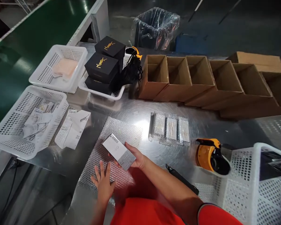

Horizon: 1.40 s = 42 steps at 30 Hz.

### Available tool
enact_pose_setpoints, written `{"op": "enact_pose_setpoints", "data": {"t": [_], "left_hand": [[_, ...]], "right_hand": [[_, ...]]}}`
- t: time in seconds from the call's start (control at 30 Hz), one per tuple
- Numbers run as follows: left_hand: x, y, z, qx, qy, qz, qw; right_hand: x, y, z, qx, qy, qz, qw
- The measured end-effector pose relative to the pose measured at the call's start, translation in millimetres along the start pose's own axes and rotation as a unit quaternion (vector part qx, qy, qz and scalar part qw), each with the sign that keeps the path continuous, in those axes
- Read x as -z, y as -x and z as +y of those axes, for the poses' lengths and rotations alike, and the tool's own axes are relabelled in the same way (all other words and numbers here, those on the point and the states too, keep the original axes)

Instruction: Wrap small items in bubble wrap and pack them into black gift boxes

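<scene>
Gripped by its lower right end, a flat white and silver box with a small barcode label is in my right hand. It is held over a sheet of bubble wrap spread on the metal table. My left hand has its fingers spread over the near part of the sheet and holds nothing. Whether its fingertips press on the wrap, I cannot tell. Right of the sheet lie three bubble-wrapped packages side by side.
White baskets hold paper slips, a pinkish pack and black boxes. Loose papers lie nearby. Open cardboard boxes line the back right. At right are an orange tape dispenser, a black cutter and another basket.
</scene>
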State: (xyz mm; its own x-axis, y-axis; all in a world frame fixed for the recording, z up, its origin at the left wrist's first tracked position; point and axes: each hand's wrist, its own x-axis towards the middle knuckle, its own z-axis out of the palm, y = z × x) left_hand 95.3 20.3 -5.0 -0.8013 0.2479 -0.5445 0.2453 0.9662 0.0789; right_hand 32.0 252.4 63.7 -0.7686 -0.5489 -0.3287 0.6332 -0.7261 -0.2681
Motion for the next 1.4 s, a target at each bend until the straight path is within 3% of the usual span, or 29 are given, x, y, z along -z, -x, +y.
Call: {"op": "enact_pose_setpoints", "data": {"t": [0.17, 0.5, 0.67, 0.73, 0.8, 0.83, 0.9, 0.97, 1.03, 1.13, 1.4], "left_hand": [[0.6, -1, -1, -0.003, -0.004, -0.005, 1.000], [-0.2, -1, -1, -0.005, 0.008, -0.007, 1.000], [1.8, 0, 0, -0.009, 0.015, 0.001, 1.000], [1.2, 0, 0, -0.004, 0.009, 0.000, 1.000], [0.8, -1, 1, -0.001, 0.004, -0.001, 1.000], [1.0, -1, 2, -0.001, 0.002, -0.001, 1.000], [2.2, -1, 3, 0.002, 0.004, -0.004, 1.000], [3.8, -1, 4, 0.005, 0.009, -0.010, 1.000], [4.6, -1, 5, 0.007, 0.012, -0.011, 1.000], [3.7, -2, 5, 0.008, 0.015, -0.010, 1.000], [-3.4, -4, 3, 0.011, 0.022, -0.010, 1.000]], "right_hand": [[2, 2, 2, 0.027, -0.002, 0.052, 0.998], [3, -2, -2, 0.033, 0.016, 0.077, 0.996], [2, -5, -4, 0.055, 0.098, 0.081, 0.990], [6, -9, -4, 0.095, 0.179, 0.103, 0.974], [13, -17, -5, 0.164, 0.329, 0.166, 0.915], [17, -22, -5, 0.200, 0.424, 0.209, 0.859], [25, -34, -7, 0.238, 0.602, 0.288, 0.706], [33, -48, -10, 0.220, 0.722, 0.334, 0.564], [39, -61, -14, 0.183, 0.790, 0.347, 0.472], [46, -74, -16, 0.142, 0.835, 0.340, 0.408], [62, -83, -6, 0.136, 0.869, 0.325, 0.348]]}}
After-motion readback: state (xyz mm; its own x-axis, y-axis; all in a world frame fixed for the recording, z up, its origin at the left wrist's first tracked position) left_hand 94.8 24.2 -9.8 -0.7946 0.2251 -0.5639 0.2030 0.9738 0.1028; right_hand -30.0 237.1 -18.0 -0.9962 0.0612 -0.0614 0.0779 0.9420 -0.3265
